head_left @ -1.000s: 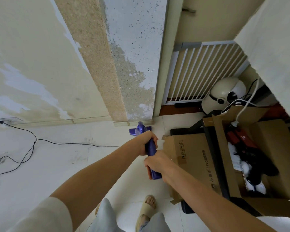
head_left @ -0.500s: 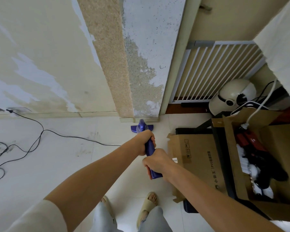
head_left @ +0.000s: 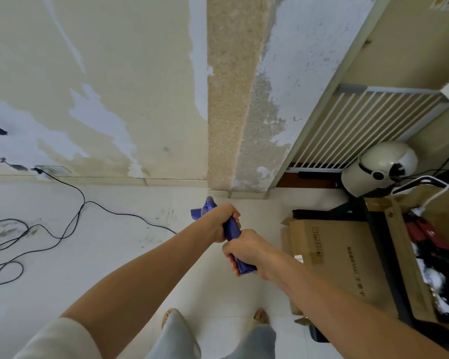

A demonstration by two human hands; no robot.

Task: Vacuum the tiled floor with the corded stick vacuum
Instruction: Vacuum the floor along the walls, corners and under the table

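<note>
Both hands grip the blue vacuum handle (head_left: 232,230), left hand (head_left: 222,221) above right hand (head_left: 245,251); its black cord (head_left: 70,224) snakes across the pale tiled floor (head_left: 114,255) beside cardboard boxes (head_left: 342,257).

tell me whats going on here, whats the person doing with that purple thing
A person is holding a purple stick vacuum by its handle with both hands, the left hand further along it and the right hand nearer its end. The vacuum head sits on the pale tiled floor close to the wall's base. A black cord trails in loops across the floor on the left. Cardboard boxes and a white helmet stand to the right.
</note>
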